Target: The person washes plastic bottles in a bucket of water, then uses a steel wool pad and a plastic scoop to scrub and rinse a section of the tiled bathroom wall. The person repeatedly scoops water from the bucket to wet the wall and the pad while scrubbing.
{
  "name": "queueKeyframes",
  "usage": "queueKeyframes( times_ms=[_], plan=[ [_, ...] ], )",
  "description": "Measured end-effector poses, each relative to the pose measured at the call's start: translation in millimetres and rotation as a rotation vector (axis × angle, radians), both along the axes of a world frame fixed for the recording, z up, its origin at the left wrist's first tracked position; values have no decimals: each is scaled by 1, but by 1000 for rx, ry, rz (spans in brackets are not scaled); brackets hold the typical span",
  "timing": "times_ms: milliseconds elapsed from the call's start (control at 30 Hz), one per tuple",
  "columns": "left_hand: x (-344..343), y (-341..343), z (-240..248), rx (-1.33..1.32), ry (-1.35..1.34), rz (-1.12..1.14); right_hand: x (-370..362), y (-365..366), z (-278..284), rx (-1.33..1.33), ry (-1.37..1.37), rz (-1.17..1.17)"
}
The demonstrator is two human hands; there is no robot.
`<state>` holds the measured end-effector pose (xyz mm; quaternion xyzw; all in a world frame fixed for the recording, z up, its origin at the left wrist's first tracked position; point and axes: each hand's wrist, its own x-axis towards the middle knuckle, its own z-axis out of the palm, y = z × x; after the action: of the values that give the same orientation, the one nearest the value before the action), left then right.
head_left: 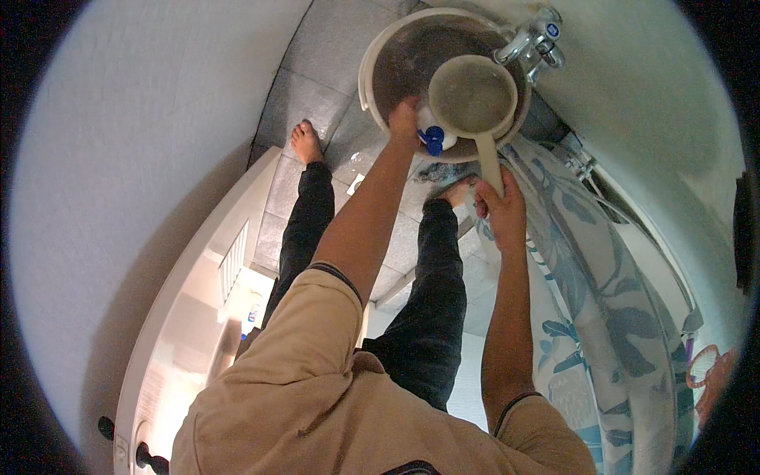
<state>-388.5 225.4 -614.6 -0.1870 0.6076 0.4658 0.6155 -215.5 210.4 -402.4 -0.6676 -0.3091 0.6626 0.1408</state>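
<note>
My right hand is closed round the handle of a pale plastic water dipper. The dipper's round bowl lies over the right part of a large whitish bucket, and it looks to have cloudy liquid in it. Just inside the bucket's near rim, my left hand grips a white bottle with a blue flip cap. The dipper covers part of the bottle, and my left fingertips are blurred. The bucket's inside is dark, so its contents are hard to make out.
A chrome tap juts over the bucket's right rim. A patterned shower curtain hangs along my right. My bare feet stand on grey tiles, either side of the bucket's near side. An open white door is at my left.
</note>
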Motion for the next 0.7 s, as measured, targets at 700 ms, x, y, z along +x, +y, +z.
queueKeyframes(
  times_ms=[700],
  plan=[
    [49, 37, -1, 138, 1, -370, 16, -107, 3, 405, -748, 385]
  ],
)
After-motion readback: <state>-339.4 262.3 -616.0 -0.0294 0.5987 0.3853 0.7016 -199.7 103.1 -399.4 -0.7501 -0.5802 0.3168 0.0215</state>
